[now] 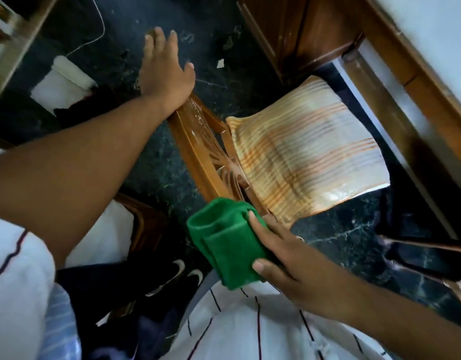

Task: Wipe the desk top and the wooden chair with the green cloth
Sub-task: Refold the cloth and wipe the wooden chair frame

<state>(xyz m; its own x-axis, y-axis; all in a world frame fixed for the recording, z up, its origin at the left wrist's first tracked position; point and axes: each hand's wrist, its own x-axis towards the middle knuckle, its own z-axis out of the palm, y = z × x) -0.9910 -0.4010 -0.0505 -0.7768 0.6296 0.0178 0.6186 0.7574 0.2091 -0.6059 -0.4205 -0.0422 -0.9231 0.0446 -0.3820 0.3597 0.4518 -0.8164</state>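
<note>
Dark marbled floor point(151, 178) fills the middle of the view, with a scrap of paper point(220, 63) lying on it far from the person. On it stands a wooden chair point(198, 141), seen from above, its carved back rail running from the far left toward the near centre and its striped seat cushion point(304, 157) to the right. Beyond the cushion, at the far right, the wooden desk point(380, 74) edge crosses the corner of the view — its top is mostly out of sight. The left hand point(164, 74) rests with its heel on the far end of the chair's back rail, fingers spread and stretched out flat over the floor, holding nothing. The right hand point(281, 253) grips the green cloth point(224, 245), folded into a thick pad, with the thumb pressed on its near edge and a fingertip on its far edge; the cloth sits at the near end of the back rail, touching or just above the wood — which of the two is unclear. Nearest the camera is a white striped shirt point(250, 328).
</note>
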